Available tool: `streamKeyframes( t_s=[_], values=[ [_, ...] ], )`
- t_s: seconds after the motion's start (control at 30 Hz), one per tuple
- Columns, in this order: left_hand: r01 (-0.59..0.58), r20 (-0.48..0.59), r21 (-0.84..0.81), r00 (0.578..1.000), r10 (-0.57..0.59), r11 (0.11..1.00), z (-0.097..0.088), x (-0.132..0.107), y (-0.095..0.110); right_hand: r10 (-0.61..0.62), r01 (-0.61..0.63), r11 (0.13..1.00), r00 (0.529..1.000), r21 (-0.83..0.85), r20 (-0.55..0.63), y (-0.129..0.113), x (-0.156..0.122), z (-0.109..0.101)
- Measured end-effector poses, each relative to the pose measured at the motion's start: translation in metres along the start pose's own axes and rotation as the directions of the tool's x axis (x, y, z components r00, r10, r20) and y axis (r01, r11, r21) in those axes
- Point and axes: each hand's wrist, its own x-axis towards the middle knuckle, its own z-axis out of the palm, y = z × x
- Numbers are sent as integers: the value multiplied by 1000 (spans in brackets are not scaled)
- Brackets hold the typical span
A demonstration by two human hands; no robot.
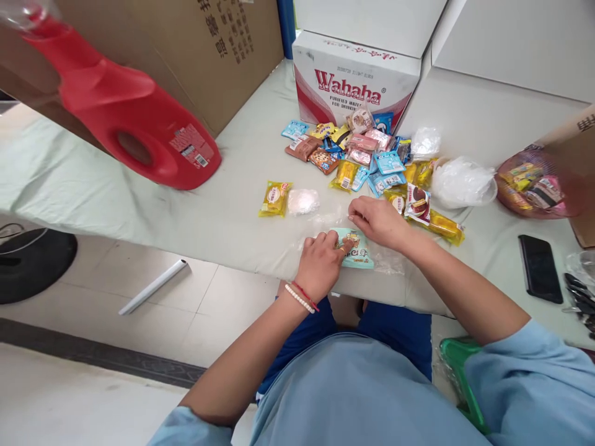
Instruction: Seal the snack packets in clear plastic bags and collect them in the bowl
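A mint-green snack packet (357, 251) lies on clear plastic film (389, 261) near the table's front edge. My left hand (320, 263) holds it down from the left, index finger pressed onto its face and the other fingers curled. Just above the packet, my right hand (379, 220) is closed in a pinch at the film; its fingertips partly hide what they grip. To the upper left of my hands sit a white plastic-wrapped bundle (304, 202) and a yellow snack packet (275, 199).
A pile of mixed snack packets (362, 148) lies before a Wahaha water carton (353, 80). Rightward are a bowl with clear plastic bags (465, 181), a net bag of snacks (534, 186) and a black phone (540, 267). A large red jug (139, 124) stands left.
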Motion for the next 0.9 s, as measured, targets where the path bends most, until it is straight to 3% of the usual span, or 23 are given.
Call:
streamKeyframes(
  t_s=[0.07, 0.13, 0.2, 0.27, 0.33, 0.5, 0.6, 0.67, 0.77, 0.9],
  values=[
    [12, -26, -104, 1000, -15, 994, 2, -3, -4, -58, 56, 994, 998, -91, -17, -19, -20, 7],
    [51, -67, -310, 995, -75, 949, 6, -5, -11, -93, 89, 987, 995, -137, -21, -33, -42, 21],
    [119, -93, -543, 975, -200, 831, 14, -5, -21, -118, 110, 979, 992, -171, -39, -40, -60, 39],
    [188, -88, -669, 941, -328, 719, 22, -3, -32, -131, 111, 970, 988, -216, -81, -42, -71, 56],
    [238, -101, -675, 908, -407, 699, 29, 0, -41, -138, 103, 964, 982, -246, -127, -41, -77, 69],
    [295, -192, -565, 862, -470, 771, 28, 13, -54, -193, 153, 970, 958, -191, -213, -41, -80, 84],
    [157, -184, -607, 926, -330, 779, 19, 20, -62, -237, 207, 968, 939, -144, -250, -40, -82, 87],
    [-16, -222, -708, 954, -201, 706, 12, 19, -68, -219, 201, 975, 936, -91, -277, -39, -82, 87],
    [-170, -342, -769, 924, -173, 616, 4, 8, -78, -129, 150, 988, 944, 46, -304, -36, -80, 84],
    [-135, -381, -753, 888, -258, 644, 5, -18, -93, -28, 102, 968, 952, 230, -306, -32, -77, 79]
  ],
)
